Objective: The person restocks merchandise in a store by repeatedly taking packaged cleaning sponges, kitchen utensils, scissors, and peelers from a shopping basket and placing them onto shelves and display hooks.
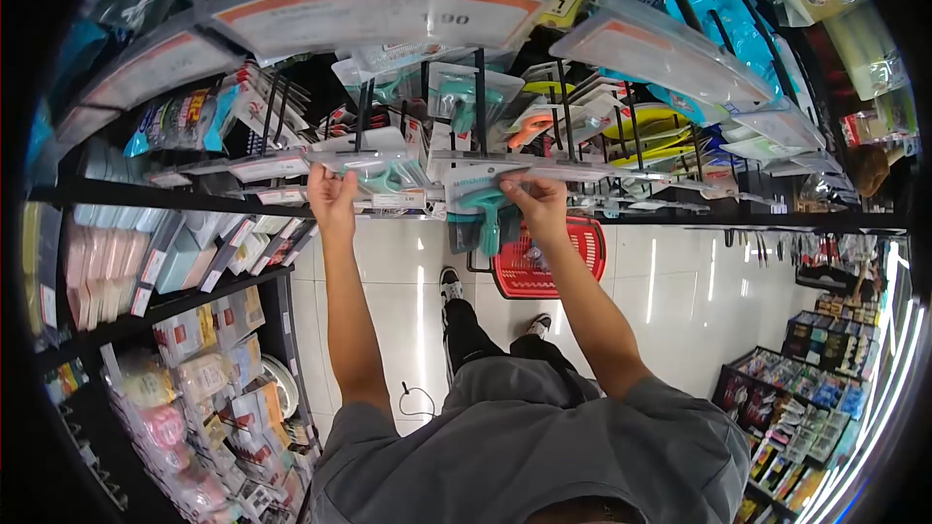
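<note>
My right hand (537,199) pinches the right edge of a hanging pack that holds a teal Y-shaped peeler (488,216), its handle pointing down. To the left, my left hand (333,196) has its fingers closed at the left end of a clear pack with a teal handle (390,178). What exactly those fingers grip is partly hidden. Behind the peeler pack, another teal packaged tool (464,102) hangs on a black hook, with an orange-handled one (531,128) to its right.
Large price tags (379,15) stick out overhead from the hook rail. A red shopping basket (553,267) stands on the tiled floor by my feet. Shelves of packaged goods (209,369) rise at the left, and a stocked rack (806,408) stands at the right.
</note>
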The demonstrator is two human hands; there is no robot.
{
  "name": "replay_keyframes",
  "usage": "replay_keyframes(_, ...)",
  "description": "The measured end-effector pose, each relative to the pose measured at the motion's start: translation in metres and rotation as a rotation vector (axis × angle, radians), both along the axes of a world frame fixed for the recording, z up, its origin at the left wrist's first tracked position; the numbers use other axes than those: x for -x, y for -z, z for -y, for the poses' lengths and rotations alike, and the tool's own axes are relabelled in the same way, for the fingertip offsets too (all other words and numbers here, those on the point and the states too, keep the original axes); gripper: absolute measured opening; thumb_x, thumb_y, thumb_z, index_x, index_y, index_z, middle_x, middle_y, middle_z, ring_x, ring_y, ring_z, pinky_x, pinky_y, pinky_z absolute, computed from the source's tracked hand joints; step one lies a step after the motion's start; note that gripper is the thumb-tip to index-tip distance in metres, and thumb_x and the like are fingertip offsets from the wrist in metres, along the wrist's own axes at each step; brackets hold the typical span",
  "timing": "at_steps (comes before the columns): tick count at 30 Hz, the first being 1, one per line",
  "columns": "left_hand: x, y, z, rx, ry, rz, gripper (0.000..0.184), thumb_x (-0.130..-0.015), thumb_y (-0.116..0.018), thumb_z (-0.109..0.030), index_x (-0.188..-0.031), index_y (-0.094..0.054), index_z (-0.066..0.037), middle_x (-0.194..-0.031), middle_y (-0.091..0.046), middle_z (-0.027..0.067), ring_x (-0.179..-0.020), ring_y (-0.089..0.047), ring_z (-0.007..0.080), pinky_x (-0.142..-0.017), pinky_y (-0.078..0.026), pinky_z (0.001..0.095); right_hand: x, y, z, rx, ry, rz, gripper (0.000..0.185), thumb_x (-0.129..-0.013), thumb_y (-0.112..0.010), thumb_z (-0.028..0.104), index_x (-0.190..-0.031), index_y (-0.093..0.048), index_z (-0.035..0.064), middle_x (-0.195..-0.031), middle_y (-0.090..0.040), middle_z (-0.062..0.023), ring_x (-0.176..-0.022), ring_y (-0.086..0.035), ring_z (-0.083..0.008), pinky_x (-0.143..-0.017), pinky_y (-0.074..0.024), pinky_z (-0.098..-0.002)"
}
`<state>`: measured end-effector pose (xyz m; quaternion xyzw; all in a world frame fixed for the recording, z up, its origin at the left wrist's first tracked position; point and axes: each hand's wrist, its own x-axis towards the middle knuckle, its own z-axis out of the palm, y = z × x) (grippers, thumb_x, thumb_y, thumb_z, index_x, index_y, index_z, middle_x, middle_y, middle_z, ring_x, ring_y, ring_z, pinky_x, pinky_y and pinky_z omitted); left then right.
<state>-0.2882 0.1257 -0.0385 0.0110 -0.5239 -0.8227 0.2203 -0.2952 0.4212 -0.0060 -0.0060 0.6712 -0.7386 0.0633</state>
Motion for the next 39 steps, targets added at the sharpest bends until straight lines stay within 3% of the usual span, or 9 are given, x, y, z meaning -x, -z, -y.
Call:
replay_keyframes(4,0.008,0.013,0.012,0.180,0.085,0.043,0.044,-0.082,-0.062,0.002,-0.123,-0.047,0.001,-0.113,-0.057,0.0089,-0.102,-0.054,0.0150,-0.088,-0.040,0.0274,0.010,0.001,0.015,0.171,0.060,-0.091,0.014,-0.080,-0.069,0.001,-0.093,-0.066,-0.0017,-0.091,-0.067,-0.0054,-0.083,-0.061,-0.0112,-0.075,-0.0473,-0.0244)
replay_keyframes(6,0.008,0.005,0.014,0.178,0.083,0.071,0.039,-0.081,-0.065,0.000,-0.117,-0.050,0.001,-0.109,-0.058,0.0072,-0.097,-0.053,0.0131,-0.085,-0.040,0.0254,0.014,-0.011,0.023,0.160,0.100,-0.073,0.016,-0.079,-0.070,0.003,-0.094,-0.064,-0.0021,-0.090,-0.066,-0.0046,-0.082,-0.060,-0.0116,-0.074,-0.0470,-0.0248)
replay_keyframes(12,0.008,-0.013,0.007,0.163,0.024,0.088,0.033,-0.080,-0.067,0.001,-0.111,-0.053,0.001,-0.106,-0.058,0.0059,-0.096,-0.054,0.0129,-0.086,-0.041,0.0255,0.026,-0.003,0.029,-0.081,0.052,-0.128,0.025,-0.078,-0.072,0.008,-0.098,-0.061,-0.0032,-0.091,-0.065,-0.0065,-0.081,-0.059,-0.0125,-0.075,-0.0461,-0.0262)
replay_keyframes(14,0.006,-0.011,0.008,0.186,0.016,0.083,0.032,-0.080,-0.066,0.003,-0.110,-0.053,0.001,-0.106,-0.058,0.0061,-0.098,-0.053,0.0132,-0.087,-0.041,0.0261,0.021,-0.007,0.031,0.095,0.078,-0.073,0.023,-0.078,-0.070,0.005,-0.099,-0.062,-0.0030,-0.092,-0.065,-0.0064,-0.084,-0.058,-0.0126,-0.078,-0.0451,-0.0252)
replay_keyframes(20,0.003,-0.009,0.006,0.202,-0.006,0.048,0.032,-0.079,-0.067,0.004,-0.108,-0.053,0.000,-0.105,-0.057,0.0058,-0.098,-0.052,0.0121,-0.086,-0.041,0.0250,0.014,-0.020,0.028,0.195,0.110,-0.102,0.022,-0.078,-0.070,0.003,-0.098,-0.062,-0.0028,-0.092,-0.064,-0.0060,-0.084,-0.058,-0.0124,-0.077,-0.0457,-0.0253)
replay_keyframes(25,0.004,-0.017,0.006,0.285,-0.071,0.108,0.023,-0.081,-0.067,-0.002,-0.102,-0.056,0.000,-0.096,-0.061,0.0043,-0.084,-0.056,0.0110,-0.075,-0.043,0.0235,0.019,-0.016,0.024,0.083,0.110,-0.109,0.022,-0.080,-0.068,0.005,-0.099,-0.062,-0.0022,-0.094,-0.064,-0.0065,-0.084,-0.058,-0.0122,-0.077,-0.0456,-0.0247)
replay_keyframes(29,0.003,-0.011,0.012,0.328,-0.028,0.088,0.023,-0.081,-0.068,-0.003,-0.100,-0.057,0.000,-0.097,-0.061,0.0046,-0.083,-0.056,0.0097,-0.073,-0.042,0.0226,0.022,-0.015,0.028,0.090,0.059,-0.178,0.019,-0.081,-0.067,0.007,-0.097,-0.063,-0.0029,-0.094,-0.065,-0.0069,-0.083,-0.058,-0.0118,-0.076,-0.0458,-0.0239)
replay_keyframes(35,0.022,-0.018,0.004,0.311,-0.046,0.097,0.036,-0.081,-0.066,-0.001,-0.113,-0.051,0.001,-0.104,-0.058,0.0071,-0.096,-0.055,0.0148,-0.087,-0.041,0.0269,0.040,-0.019,0.039,-0.106,0.153,-0.359,0.010,-0.082,-0.067,0.007,-0.091,-0.067,0.0039,-0.087,-0.067,-0.0060,-0.080,-0.061,-0.0138,-0.074,-0.0469,-0.0268)
replay_keyframes(39,0.044,-0.016,0.005,0.491,-0.077,0.140,0.038,-0.083,-0.063,-0.001,-0.118,-0.049,-0.002,-0.109,-0.058,0.0067,-0.100,-0.054,0.0152,-0.090,-0.040,0.0280,0.062,-0.010,0.051,-0.027,0.232,-0.525,0.006,-0.084,-0.066,0.010,-0.087,-0.065,0.0055,-0.082,-0.067,-0.0042,-0.075,-0.060,-0.0103,-0.070,-0.0462,-0.0239)
